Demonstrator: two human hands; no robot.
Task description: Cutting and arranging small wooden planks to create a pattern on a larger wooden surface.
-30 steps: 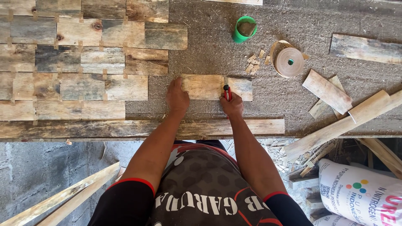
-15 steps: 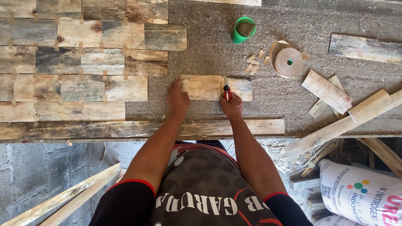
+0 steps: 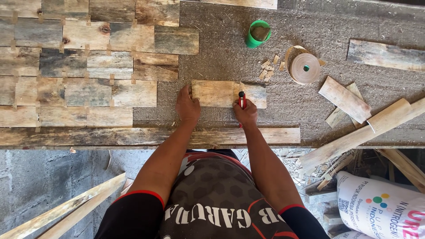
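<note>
The left hand (image 3: 187,106) lay flat, fingers spread, pressing down the left end of a short pale wooden plank (image 3: 217,93) that rested on the grey table (image 3: 310,115). The right hand (image 3: 246,114) was clenched around a red utility knife (image 3: 241,100), held upright with its tip on the plank where the pale wood met a darker right end.

The step in hand looked like scoring or cutting across the plank at that line. The next move would call for steady downward pressure from the left hand while the blade was drawn straight toward the body, with fingers kept clear of its path.

Left of the plank, weathered boards (image 3: 88,66) lay fitted in staggered rows. A long beam (image 3: 146,136) ran along the table's near edge. Beyond the plank stood a green cup (image 3: 257,34), with a roll of tan tape (image 3: 305,68) and small wood chips (image 3: 268,68) near it. Loose offcuts (image 3: 345,99) lay to the right.
</note>
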